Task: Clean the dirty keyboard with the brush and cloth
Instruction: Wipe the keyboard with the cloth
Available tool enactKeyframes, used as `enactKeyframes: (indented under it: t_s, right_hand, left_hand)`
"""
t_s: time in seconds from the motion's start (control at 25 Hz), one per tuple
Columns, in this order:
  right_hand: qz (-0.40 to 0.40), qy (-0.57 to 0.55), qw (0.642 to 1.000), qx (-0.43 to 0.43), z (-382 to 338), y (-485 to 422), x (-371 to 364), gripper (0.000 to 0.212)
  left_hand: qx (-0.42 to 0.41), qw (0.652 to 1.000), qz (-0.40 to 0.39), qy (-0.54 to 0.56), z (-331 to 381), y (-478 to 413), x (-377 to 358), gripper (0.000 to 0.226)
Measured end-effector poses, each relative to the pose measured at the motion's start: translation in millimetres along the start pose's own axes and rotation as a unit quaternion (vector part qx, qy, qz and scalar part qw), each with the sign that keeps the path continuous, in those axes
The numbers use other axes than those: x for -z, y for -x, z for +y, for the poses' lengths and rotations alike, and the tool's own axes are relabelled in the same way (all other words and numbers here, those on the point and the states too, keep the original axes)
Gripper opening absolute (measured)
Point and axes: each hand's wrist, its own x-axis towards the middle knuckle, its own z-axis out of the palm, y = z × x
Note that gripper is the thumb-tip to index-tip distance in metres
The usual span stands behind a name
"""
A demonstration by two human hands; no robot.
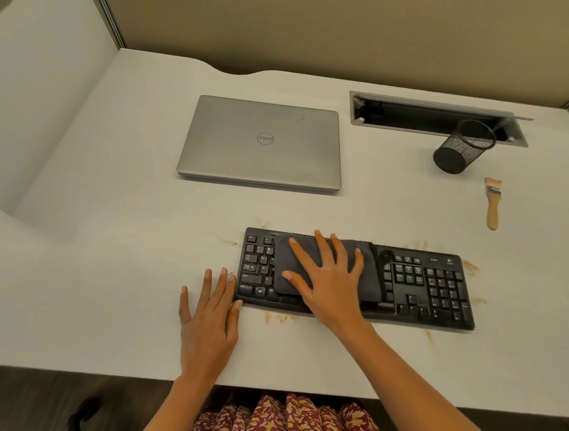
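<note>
Two bare hands are down on the pale white desk point(108, 265), neither one gripping anything. At the back sits the closed silver laptop point(259, 142), well apart from your work. Nearer you, the black full-size keyboard point(430, 285) lies flat, slightly angled, close to the desk's front edge. The folded dark grey cloth point(371, 276) covers its middle keys; the left keys and the number pad are showing. Your right hand point(326, 280) presses flat on the cloth, fingers straight and spread apart. Your left hand point(209, 311) lies flat on the desk, fingers straight, thumb tip touching the keyboard's left end. The black mesh pen cup point(463, 148) sits far right beside the cable slot point(405, 115). The small wooden-handled brush point(493, 202) lies on the desk near the cup, bristles pointing away, apart from the keyboard. Orange-brown crumbs point(278, 318) are scattered around the keyboard's edges.
</note>
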Motion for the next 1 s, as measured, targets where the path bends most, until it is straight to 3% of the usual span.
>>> enactKeyframes:
  t_s: [0.2,0.56,0.84,1.0]
  right_hand:
    - [-0.026,0.017,0.998,0.046,-35.5,-9.2,-7.5,0.067]
    - [-0.065,-0.001,0.985,0.157,-23.9,-0.6,-3.8,0.061]
    - [-0.003,0.021,0.992,0.122,-39.9,-61.2,-15.1,0.063]
    - [0.022,0.003,0.992,0.128,-47.5,-52.0,-19.8,0.062]
  left_hand:
    - [-0.004,1.000,0.006,-0.008,0.1,-0.3,-0.1,0.055]
    - [-0.003,1.000,0.009,0.002,-0.6,-0.6,-1.9,0.055]
    - [0.002,1.000,0.014,0.011,0.3,-1.1,0.4,0.053]
    - [0.000,1.000,0.019,0.015,-0.6,-0.4,-0.3,0.052]
